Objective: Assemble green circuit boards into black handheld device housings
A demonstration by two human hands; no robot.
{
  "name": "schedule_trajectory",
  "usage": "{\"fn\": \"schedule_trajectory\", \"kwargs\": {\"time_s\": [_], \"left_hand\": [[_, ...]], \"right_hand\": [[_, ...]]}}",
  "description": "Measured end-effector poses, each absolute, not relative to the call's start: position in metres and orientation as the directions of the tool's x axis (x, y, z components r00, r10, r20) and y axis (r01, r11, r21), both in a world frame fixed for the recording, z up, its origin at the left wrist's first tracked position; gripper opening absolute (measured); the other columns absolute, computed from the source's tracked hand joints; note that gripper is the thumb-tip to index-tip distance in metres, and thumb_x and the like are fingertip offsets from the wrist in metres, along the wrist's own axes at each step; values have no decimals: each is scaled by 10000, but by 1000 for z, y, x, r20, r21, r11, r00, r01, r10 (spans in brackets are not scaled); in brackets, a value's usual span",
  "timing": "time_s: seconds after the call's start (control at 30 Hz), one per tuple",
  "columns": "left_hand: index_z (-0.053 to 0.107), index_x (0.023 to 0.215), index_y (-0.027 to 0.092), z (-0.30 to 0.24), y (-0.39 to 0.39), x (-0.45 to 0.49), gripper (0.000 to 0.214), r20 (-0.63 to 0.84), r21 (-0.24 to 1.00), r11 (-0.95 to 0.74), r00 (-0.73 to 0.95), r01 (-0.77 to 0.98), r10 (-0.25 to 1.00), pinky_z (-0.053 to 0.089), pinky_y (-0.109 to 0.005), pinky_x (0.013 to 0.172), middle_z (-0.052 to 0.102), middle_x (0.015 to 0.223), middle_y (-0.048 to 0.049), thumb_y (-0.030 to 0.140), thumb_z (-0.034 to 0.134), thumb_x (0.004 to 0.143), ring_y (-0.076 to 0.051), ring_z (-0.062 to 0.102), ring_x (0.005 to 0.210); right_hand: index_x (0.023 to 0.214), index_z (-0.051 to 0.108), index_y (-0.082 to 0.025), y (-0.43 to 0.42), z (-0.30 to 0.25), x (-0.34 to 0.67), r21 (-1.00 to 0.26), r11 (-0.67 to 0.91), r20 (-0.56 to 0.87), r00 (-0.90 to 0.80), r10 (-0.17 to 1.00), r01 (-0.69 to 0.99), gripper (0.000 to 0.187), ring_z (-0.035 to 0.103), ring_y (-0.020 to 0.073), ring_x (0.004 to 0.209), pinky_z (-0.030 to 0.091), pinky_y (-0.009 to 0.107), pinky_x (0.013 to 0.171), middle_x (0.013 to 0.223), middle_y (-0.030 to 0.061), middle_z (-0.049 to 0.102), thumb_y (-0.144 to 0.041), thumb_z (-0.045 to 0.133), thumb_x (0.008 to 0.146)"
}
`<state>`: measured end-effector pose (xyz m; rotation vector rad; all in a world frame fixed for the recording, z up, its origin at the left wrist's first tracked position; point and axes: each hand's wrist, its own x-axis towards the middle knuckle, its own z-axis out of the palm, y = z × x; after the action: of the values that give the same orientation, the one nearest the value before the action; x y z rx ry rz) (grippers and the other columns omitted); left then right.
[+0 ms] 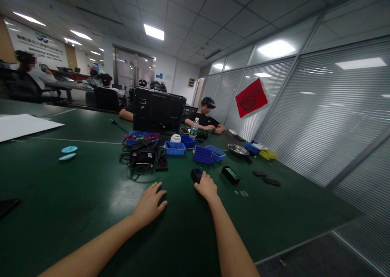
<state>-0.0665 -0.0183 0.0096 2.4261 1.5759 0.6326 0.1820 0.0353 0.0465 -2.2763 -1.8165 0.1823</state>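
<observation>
Nothing is held by the left hand point(150, 204), fingers spread over the green table point(183, 232). The black device point(195, 175) is grasped by the right hand point(207, 186); farther right, a green-faced box point(230, 174) and clear piece point(244, 193) lie untouched. Handling is judged begun, not finished.

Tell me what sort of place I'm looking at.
Probably an office doubling as a small workshop: there are black office chairs behind, venetian blinds along the glazed wall, and blue plastic trays on the green tabletop.
</observation>
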Motion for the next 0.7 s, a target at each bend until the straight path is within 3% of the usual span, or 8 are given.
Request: {"fn": "schedule_trajectory", "kwargs": {"time_s": [0.3, 0.47, 0.6, 0.7], "left_hand": [[577, 1075, 237, 3, -17, -67, 359, 277, 368, -448, 363, 815, 889, 253, -419, 1024, 417, 1319, -76, 366, 496, 749, -261, 345, 1228], [578, 1076, 230, 7, -18, -66, 356, 267, 354, -450, 372, 820, 889, 253, -412, 1021, 419, 1312, -96, 357, 490, 756, -260, 360, 1217], [574, 1079, 229, 10, -20, -66, 355, 253, 344, -443, 372, 828, 893, 264, -410, 1014, 416, 1314, -91, 345, 491, 753, -256, 361, 1217], [576, 1073, 226, 13, -22, -65, 350, 248, 343, -436, 367, 832, 896, 265, -409, 1014, 418, 1314, -92, 337, 492, 752, -259, 358, 1219]], "right_hand": [[1187, 423, -87, 35, 54, 194, -275, -311, 71, 341, 937, 910, 543, 478, 314, 1023, 420, 394, 744, 1133, 205, 493, -378, 475, 732], [1271, 337, -80, 30, 70, 201, -396, -325, 223, 434, 873, 859, 594, 436, 327, 1075, 391, 419, 788, 1159, 221, 464, -395, 423, 775], [1298, 315, -91, 30, 73, 199, -585, -114, 443, 433, 785, 803, 625, 427, 284, 1102, 376, 364, 859, 1198, 176, 451, -422, 419, 779], [1258, 381, -111, 35, 61, 186, -765, 61, 359, 347, 866, 641, 587, 552, 228, 900, 446, 316, 739, 1096, 132, 529, -461, 395, 787]]}}
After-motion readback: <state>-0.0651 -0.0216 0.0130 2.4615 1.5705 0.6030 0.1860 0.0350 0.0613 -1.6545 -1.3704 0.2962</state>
